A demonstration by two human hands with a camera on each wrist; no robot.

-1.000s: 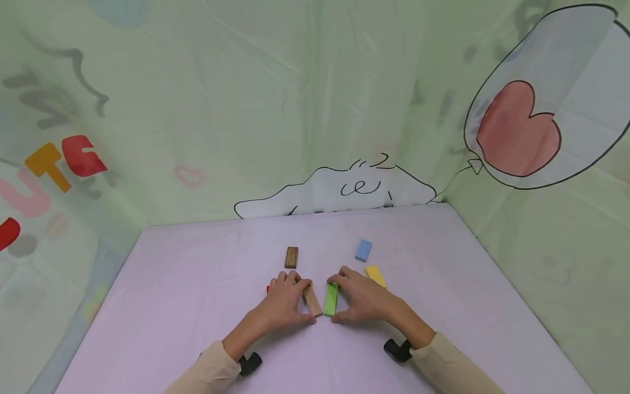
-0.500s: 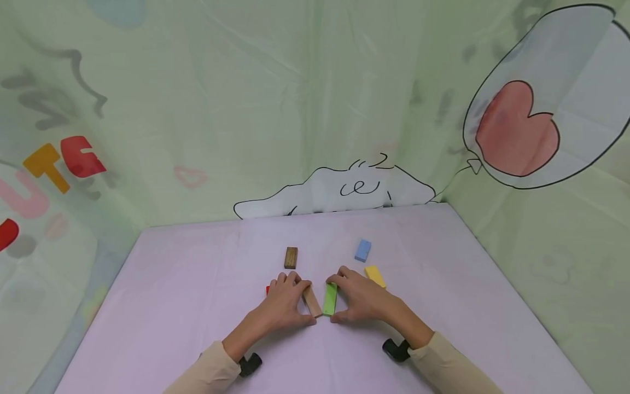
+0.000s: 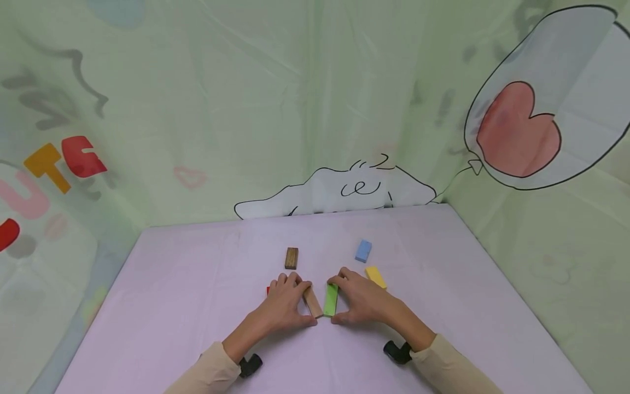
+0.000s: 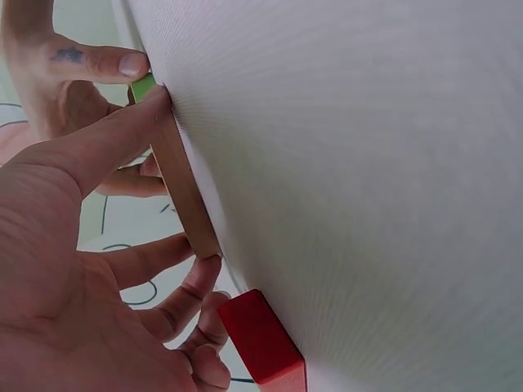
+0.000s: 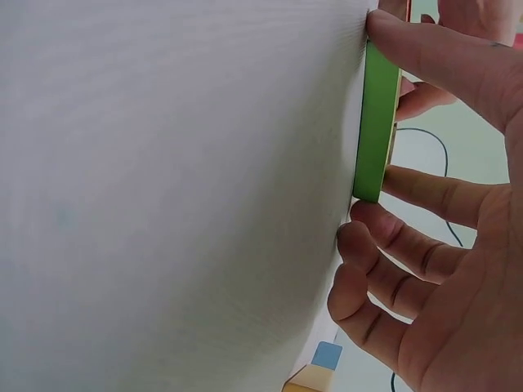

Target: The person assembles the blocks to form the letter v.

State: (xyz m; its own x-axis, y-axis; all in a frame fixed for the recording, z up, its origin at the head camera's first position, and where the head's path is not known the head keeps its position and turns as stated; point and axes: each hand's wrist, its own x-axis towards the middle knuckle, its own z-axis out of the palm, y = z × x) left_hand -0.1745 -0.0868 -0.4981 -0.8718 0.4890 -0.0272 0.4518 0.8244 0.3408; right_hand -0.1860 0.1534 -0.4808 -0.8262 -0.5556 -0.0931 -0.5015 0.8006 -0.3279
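My left hand (image 3: 283, 303) pinches a natural-wood block (image 3: 312, 302) lengthwise, thumb at its near end and fingers at its far end. In the left wrist view this wooden block (image 4: 184, 188) lies along the tabletop between thumb and fingertips. My right hand (image 3: 365, 298) holds a green block (image 3: 331, 300) the same way; the right wrist view shows the green block (image 5: 377, 122) from its side. The two blocks lie on the table, near ends close together and far ends spread apart, like a V. A red block (image 4: 263, 339) sits beside the left hand's fingers, mostly hidden in the head view.
Beyond the left hand lies a dark brown block (image 3: 291, 258). A blue block (image 3: 363, 251) is at the back right, with a yellow block (image 3: 375, 277) just behind the right hand. The table (image 3: 197, 273) is lilac and bordered by printed cloth walls (image 3: 221, 109).
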